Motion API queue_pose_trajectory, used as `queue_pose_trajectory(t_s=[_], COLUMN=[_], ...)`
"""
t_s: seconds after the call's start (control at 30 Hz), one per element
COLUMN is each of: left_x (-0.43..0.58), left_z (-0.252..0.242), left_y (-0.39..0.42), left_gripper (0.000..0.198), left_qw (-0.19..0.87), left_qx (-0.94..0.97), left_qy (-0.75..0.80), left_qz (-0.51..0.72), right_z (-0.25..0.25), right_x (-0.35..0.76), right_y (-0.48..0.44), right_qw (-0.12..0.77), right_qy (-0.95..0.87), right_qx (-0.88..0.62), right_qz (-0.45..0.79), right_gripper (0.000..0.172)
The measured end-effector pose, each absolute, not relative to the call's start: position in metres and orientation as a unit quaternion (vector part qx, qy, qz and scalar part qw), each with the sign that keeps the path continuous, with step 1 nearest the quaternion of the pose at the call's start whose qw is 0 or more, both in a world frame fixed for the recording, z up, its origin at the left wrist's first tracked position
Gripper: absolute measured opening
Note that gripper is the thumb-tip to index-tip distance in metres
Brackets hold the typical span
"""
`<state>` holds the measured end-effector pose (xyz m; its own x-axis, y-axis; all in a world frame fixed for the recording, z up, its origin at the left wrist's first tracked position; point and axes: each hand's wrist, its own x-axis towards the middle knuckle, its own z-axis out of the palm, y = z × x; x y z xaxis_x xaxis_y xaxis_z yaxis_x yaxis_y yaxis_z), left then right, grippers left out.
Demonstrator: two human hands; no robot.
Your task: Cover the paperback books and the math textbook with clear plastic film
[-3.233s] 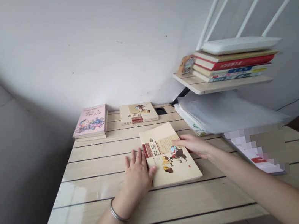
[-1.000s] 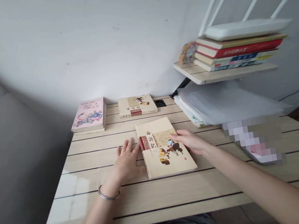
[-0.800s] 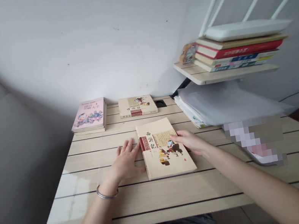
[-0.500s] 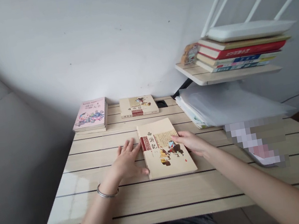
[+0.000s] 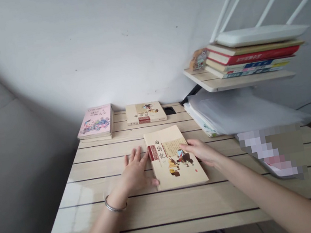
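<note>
A cream-covered book with red spine band and a cartoon figure lies closed in the middle of the wooden slatted table. My left hand lies flat on the table against the book's left edge, fingers spread, thumb touching its lower corner. My right hand rests flat on the book's right edge, fingers stretched out over the cover. A metal bangle circles my left wrist.
At the back of the table lie a pink book stack and a second cream book. Right of these sits a pile of papers under clear plastic. A wall shelf holds stacked books and a white router.
Since 3.2 s ago my left thumb has slid off the cover to the book's left edge. The book has turned slightly straighter. Over the last second only the view shifts.
</note>
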<state>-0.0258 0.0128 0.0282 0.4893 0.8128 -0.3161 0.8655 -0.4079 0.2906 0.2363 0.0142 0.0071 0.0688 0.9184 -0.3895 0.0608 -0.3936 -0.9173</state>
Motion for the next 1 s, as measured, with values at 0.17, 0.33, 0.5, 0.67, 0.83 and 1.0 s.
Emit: queue_pose_trajectory(t_s=[0.17,0.33,0.5,0.67,0.83,1.0], left_x=[-0.025,-0.025,-0.024,-0.024,-0.026,-0.027], left_z=[0.028,0.03,0.032,0.034,0.031,0.033], left_y=[0.012,0.011,0.011,0.01,0.011,0.015], left_gripper=[0.117,0.118,0.115,0.117,0.117,0.12], left_qw=[0.217,0.219,0.227,0.232,0.237,0.252], left_qx=[0.834,0.832,0.829,0.826,0.828,0.827], left_qy=[0.504,0.507,0.508,0.512,0.505,0.5], left_qz=[-0.053,-0.051,-0.051,-0.047,-0.045,-0.048], right_z=[0.004,0.002,0.002,0.0,0.002,0.035], right_x=[0.236,0.237,0.236,0.235,0.245,0.238], right_y=[0.017,0.017,0.017,0.021,0.029,0.049], right_qw=[0.36,0.354,0.345,0.313,0.203,0.157], right_qy=[-0.409,-0.419,-0.439,-0.476,-0.578,-0.703], right_qx=[-0.644,-0.65,-0.664,-0.691,-0.724,-0.681], right_qz=[0.537,0.526,0.498,0.445,0.318,0.129], right_gripper=[0.012,0.016,0.018,0.019,0.028,0.05])
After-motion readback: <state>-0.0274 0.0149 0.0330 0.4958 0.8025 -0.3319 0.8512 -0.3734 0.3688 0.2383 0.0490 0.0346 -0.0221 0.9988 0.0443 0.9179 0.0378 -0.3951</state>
